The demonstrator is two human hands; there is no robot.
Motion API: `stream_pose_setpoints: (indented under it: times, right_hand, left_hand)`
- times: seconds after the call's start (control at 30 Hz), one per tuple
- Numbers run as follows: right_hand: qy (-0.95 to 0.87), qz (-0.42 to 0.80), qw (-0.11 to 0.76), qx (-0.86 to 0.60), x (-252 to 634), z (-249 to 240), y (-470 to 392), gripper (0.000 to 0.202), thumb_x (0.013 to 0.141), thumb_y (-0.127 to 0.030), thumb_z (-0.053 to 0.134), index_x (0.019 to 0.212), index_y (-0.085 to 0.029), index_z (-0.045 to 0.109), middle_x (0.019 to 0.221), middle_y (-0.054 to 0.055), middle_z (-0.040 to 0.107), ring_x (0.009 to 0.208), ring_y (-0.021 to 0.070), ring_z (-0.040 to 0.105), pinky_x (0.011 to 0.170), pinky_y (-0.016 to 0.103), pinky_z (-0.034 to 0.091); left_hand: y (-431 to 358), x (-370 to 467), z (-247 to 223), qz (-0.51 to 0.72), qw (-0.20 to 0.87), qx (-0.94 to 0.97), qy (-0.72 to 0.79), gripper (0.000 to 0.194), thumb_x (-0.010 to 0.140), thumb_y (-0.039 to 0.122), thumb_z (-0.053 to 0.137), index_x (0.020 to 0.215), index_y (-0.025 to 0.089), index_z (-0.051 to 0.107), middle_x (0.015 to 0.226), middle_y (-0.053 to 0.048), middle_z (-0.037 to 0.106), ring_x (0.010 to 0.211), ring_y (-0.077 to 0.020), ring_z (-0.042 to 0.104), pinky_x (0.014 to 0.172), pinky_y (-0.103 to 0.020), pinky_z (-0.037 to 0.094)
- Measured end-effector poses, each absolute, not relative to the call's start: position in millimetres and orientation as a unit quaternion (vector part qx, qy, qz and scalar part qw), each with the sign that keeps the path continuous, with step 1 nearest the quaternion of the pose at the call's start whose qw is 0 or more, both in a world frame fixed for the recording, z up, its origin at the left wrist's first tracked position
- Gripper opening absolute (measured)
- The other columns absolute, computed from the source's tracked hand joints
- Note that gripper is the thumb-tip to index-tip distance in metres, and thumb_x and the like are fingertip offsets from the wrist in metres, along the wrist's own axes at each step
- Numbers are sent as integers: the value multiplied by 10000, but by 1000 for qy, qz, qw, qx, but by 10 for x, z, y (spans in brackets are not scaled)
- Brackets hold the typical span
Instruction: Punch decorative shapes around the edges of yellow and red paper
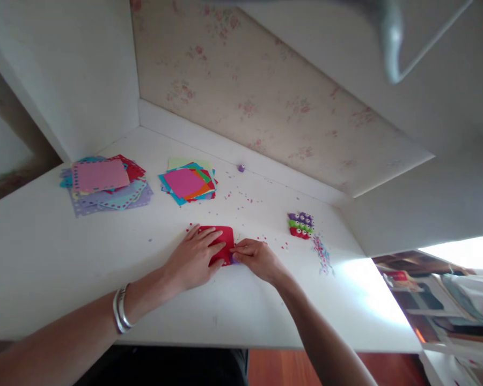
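A red sheet of paper (222, 236) lies flat on the white desk. My left hand (197, 254) rests on it with fingers spread, covering its left part. At the sheet's right edge my right hand (254, 257) is closed around a small purple paper punch (234, 259); the fingers hide most of it. A few punched holes show along the sheet's near edge. Tiny red paper dots (188, 227) are scattered around the sheet.
A pile of hole-edged paper (100, 177) lies at the left. Beside it is a stack of plain coloured sheets (183, 184). One more purple punch (241, 168) stands near the wall. Rows of small punches (301, 225) and a heap of paper bits (322, 254) lie at the right.
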State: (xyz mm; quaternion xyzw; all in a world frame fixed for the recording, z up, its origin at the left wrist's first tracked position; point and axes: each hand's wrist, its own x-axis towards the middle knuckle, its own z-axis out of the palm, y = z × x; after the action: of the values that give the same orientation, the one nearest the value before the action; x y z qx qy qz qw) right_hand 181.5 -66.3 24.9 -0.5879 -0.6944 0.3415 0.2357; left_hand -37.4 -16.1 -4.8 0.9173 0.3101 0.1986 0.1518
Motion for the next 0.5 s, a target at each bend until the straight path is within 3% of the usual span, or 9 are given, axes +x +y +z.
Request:
stream_pose_setpoints:
  times: [0.23, 0.37, 0.5]
  right_hand:
    - [-674, 383, 250, -580, 1888, 283, -730, 215, 909, -383, 593, 975, -267, 761, 934, 20, 706, 719, 139, 637, 611, 247, 495]
    - [-650, 391, 248, -602, 2129, 318, -809, 211, 856, -384, 658, 981, -242, 751, 962, 30, 719, 792, 161, 658, 659, 260, 507]
    - [-613, 359, 236, -664, 2393, 374, -890, 264, 828, -358, 678, 1039, -206, 727, 989, 58, 722, 731, 163, 657, 611, 266, 500]
  left_hand:
    - [-155, -384, -21, 190, 158, 919, 307, 363, 902, 381, 537, 1216, 232, 643, 1343, -96, 571, 1293, -283, 453, 1133, -505, 224]
    - [-146, -395, -25, 183, 149, 922, 307, 376, 906, 390, 531, 1238, 243, 630, 1366, -90, 556, 1296, -277, 451, 1130, -504, 234]
    - [-155, -403, -43, 187, 138, 924, 303, 363, 923, 399, 512, 1231, 253, 635, 1355, -84, 569, 1291, -274, 459, 1128, -509, 247]
